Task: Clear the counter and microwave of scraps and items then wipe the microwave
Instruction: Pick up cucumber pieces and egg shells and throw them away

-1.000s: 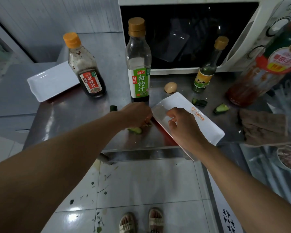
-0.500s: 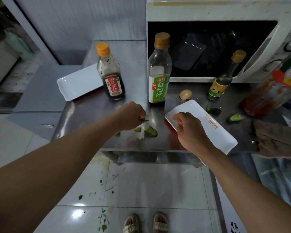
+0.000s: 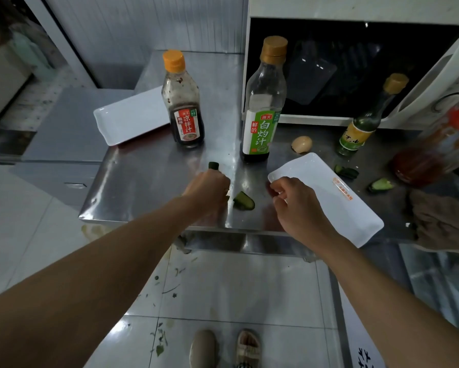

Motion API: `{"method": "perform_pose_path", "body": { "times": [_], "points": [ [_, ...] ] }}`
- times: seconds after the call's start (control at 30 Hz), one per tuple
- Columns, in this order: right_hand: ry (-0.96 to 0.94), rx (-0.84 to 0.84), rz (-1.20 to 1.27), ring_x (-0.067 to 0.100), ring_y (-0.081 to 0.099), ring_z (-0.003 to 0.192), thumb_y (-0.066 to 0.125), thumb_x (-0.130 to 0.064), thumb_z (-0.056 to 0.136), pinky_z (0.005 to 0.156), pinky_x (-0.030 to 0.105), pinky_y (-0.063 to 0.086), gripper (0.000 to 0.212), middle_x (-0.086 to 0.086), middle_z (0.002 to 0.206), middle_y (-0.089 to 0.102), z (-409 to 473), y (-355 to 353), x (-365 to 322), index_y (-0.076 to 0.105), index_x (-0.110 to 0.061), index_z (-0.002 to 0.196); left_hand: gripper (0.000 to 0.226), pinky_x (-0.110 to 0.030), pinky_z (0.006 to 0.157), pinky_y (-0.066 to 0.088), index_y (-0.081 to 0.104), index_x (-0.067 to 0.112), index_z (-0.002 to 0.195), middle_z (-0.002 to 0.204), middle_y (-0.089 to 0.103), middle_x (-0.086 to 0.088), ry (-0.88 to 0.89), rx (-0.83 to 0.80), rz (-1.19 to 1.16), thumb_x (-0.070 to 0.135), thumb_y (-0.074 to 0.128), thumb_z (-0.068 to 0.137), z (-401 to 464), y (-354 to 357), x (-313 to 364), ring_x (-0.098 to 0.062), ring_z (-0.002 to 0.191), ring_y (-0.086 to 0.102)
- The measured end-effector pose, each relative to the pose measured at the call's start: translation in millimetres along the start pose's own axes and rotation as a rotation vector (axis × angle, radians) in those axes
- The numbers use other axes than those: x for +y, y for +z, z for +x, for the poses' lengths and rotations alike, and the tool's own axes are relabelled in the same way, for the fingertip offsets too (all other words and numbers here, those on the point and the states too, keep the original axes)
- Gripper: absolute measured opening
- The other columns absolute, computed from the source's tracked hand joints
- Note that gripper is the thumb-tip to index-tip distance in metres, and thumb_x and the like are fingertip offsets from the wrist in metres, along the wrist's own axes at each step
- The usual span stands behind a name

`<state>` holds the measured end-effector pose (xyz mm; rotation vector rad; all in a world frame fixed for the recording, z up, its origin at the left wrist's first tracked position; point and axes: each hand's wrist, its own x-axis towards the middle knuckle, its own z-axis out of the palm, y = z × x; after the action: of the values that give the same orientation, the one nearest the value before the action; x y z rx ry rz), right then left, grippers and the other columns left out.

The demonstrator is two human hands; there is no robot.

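Observation:
My left hand (image 3: 208, 187) is curled knuckles-up on the steel counter (image 3: 143, 189), with a pale scrap showing at its fingertips. A cucumber piece (image 3: 244, 201) lies just to its right, and a dark stub (image 3: 213, 165) just beyond it. Gripping the near-left corner of a white rectangular plate (image 3: 329, 200) is my right hand (image 3: 294, 203). Two more cucumber scraps (image 3: 346, 171) (image 3: 381, 185) lie right of the plate, and a pale shell-like scrap (image 3: 302, 144) behind it. At the back right stands the white microwave (image 3: 355, 62), its door closed.
A dark sauce bottle (image 3: 184, 110), a green-label bottle (image 3: 263, 112), a small green bottle (image 3: 361, 128) and a big red bottle (image 3: 435, 144) stand on the counter. A second white plate (image 3: 133, 118) overhangs the left edge. A brown cloth (image 3: 443, 221) lies at right. Scraps litter the floor.
My left hand has drawn left, away from the plate, uncovering the cucumber piece between my hands. My right hand keeps its grip on the plate corner.

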<state>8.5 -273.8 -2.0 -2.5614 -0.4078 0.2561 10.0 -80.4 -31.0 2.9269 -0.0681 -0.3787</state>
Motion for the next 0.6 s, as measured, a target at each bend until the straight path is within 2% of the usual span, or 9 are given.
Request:
{"method": "perform_pose_path", "body": {
  "times": [0.17, 0.3, 0.43, 0.6],
  "points": [
    [-0.006, -0.007, -0.001, 0.023, 0.056, 0.107, 0.048, -0.011, 0.094, 0.091, 0.030, 0.045, 0.025, 0.009, 0.120, 0.060, 3.4, 6.2, 1.6, 0.056, -0.008, 0.118, 0.012, -0.037, 0.076, 0.054, 0.065, 0.005, 0.092, 0.095, 0.062, -0.012, 0.006, -0.005, 0.011, 0.016, 0.059, 0.088, -1.1, 0.0, -1.1, -0.028, 0.084, 0.062],
    [-0.017, -0.025, 0.026, 0.022, 0.055, 0.111, 0.049, -0.009, 0.093, 0.093, 0.029, 0.044, 0.028, 0.009, 0.123, 0.058, 4.7, 12.5, -2.2, 0.055, -0.009, 0.121, 0.005, -0.036, 0.070, 0.055, 0.062, 0.006, 0.089, 0.085, 0.063, -0.013, -0.020, 0.001, 0.006, 0.005, 0.059, 0.086, -2.0, -1.0, -1.9, -0.028, 0.079, 0.063],
    [-0.014, -0.045, 0.038, 0.021, 0.053, 0.116, 0.050, -0.010, 0.094, 0.093, 0.022, 0.038, 0.030, 0.007, 0.127, 0.056, 6.2, 17.9, -6.4, 0.053, -0.010, 0.124, 0.011, -0.033, 0.067, 0.053, 0.061, 0.009, 0.093, 0.089, 0.065, -0.012, -0.015, 0.046, -0.040, 0.003, 0.062, 0.083, -1.4, 3.4, -5.9, -0.029, 0.080, 0.063],
    [-0.020, -0.052, 0.032, 0.022, 0.053, 0.115, 0.049, -0.010, 0.094, 0.091, 0.021, 0.037, 0.030, 0.008, 0.127, 0.056, 7.1, 19.6, -10.6, 0.053, -0.009, 0.124, 0.016, -0.035, 0.077, 0.056, 0.071, 0.016, 0.097, 0.094, 0.069, -0.006, -0.022, 0.057, -0.140, 0.010, 0.063, 0.084, -6.9, -1.8, -13.9, -0.022, 0.087, 0.065]
  ]
}}
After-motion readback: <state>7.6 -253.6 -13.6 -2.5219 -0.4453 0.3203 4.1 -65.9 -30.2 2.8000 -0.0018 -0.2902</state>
